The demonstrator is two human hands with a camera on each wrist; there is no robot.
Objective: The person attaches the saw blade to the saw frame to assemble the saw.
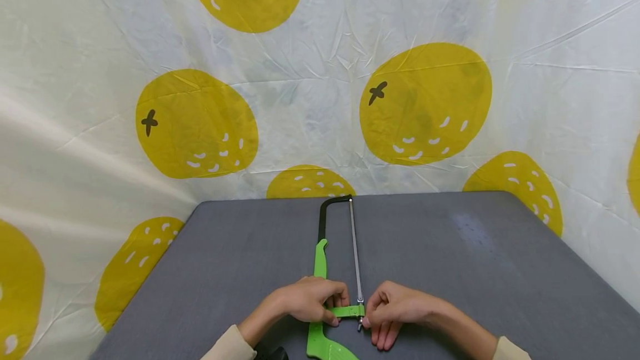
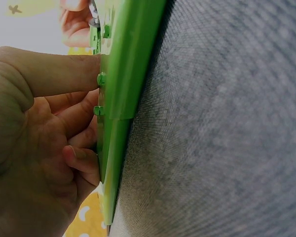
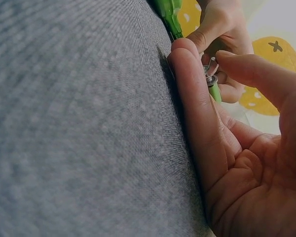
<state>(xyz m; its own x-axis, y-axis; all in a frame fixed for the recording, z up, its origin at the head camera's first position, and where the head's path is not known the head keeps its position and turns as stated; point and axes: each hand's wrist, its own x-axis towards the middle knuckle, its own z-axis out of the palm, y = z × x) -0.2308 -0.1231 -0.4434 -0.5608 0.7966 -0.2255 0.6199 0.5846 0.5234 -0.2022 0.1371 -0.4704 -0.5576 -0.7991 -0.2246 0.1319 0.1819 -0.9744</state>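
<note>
A hacksaw with a green handle and a black front frame lies on the grey table, its thin blade running along the right side. My left hand holds the green frame around the short crossbar. In the left wrist view the thumb presses the frame's edge, with the other fingers curled beside it. My right hand has its thumb and index finger at the small metal wing nut at the blade's near end. Its other fingers rest along the table.
The grey tabletop spreads around the saw. A white cloth with yellow fruit print hangs behind and at both sides. A small dark object shows at the bottom edge beside the left sleeve.
</note>
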